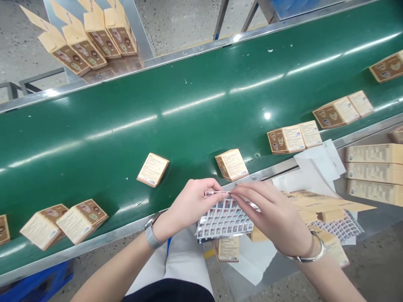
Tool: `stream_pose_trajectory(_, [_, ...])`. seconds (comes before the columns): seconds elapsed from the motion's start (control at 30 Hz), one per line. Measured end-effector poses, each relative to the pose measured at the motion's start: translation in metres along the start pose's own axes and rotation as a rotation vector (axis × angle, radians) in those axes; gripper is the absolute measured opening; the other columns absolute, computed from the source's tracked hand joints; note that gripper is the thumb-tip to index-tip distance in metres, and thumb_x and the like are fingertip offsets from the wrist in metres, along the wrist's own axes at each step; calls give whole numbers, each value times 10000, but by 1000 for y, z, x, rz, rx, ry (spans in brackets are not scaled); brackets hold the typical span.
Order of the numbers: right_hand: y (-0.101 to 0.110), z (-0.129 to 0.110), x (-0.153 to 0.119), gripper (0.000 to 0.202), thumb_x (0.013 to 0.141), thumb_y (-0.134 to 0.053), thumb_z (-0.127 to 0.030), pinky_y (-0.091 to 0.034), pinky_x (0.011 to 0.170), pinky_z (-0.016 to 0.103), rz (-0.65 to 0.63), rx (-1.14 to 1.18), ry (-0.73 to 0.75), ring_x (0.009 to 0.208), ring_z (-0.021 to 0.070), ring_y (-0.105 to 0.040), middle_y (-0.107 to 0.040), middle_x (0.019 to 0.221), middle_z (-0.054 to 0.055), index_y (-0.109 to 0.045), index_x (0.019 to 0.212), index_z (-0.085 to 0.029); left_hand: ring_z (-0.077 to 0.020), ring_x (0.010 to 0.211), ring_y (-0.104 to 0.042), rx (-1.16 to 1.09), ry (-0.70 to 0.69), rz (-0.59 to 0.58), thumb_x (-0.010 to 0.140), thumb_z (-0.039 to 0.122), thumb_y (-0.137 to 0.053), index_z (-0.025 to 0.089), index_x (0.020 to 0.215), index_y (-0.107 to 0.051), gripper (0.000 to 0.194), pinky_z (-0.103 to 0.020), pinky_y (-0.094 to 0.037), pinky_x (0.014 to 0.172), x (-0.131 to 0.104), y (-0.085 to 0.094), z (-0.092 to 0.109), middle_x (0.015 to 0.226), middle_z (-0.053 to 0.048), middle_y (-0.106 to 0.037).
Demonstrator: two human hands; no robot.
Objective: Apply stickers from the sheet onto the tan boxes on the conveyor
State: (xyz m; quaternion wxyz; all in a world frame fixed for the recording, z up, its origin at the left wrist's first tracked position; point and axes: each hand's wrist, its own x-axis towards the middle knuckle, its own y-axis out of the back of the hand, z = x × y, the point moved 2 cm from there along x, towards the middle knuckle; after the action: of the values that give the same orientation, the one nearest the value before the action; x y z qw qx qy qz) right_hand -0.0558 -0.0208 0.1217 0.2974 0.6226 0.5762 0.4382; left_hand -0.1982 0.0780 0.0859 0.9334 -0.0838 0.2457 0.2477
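Between my hands hangs a sheet of small printed stickers [225,220], held by its upper edge above the near side of the conveyor. My left hand [201,195], with a grey watch band on the wrist, pinches that edge between thumb and fingers. From the other side, my right hand [267,209] has its fingertips closed at the same edge; a silver bangle circles its wrist. Just beyond my fingers a small carton [233,164] stands on the belt. Partly hidden below the sheet is another carton [228,249].
A green conveyor belt [204,126] runs across, carrying several brown-and-cream cartons [83,220]. Open-flapped cartons [94,35] stand on a far side table. On my right, a metal table holds white paper [317,161], another sticker sheet [343,226], flat cartons and stacked boxes [373,172].
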Motion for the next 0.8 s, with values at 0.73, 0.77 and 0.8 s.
stream_pose_trajectory(0.73, [-84,176,-36,451,577,-779,-643,-578,762,372,418,801,-1107,849,226,-698,-747,903,43,-636,723,-241,-282,1526,-177,564,-277,-388,830,182,-702,193,618,-685,213,-478,-227,1233,119,-51,-24,1587,-36,-374])
stream_pose_trajectory(0.77, [-84,178,-36,448,578,-778,-639,-578,747,365,424,789,-1107,848,224,-696,-748,922,45,-632,719,-240,-283,1524,-185,578,-277,-389,828,179,-702,191,613,-681,216,-460,-245,1231,120,-51,-23,1591,-34,-367])
stream_pose_trajectory(0.8, [-83,180,-36,445,581,-776,-637,-577,734,361,427,776,-1105,845,223,-694,-749,938,48,-626,716,-240,-286,1522,-191,589,-278,-388,825,177,-702,189,608,-677,219,-449,-257,1229,121,-52,-23,1596,-32,-357])
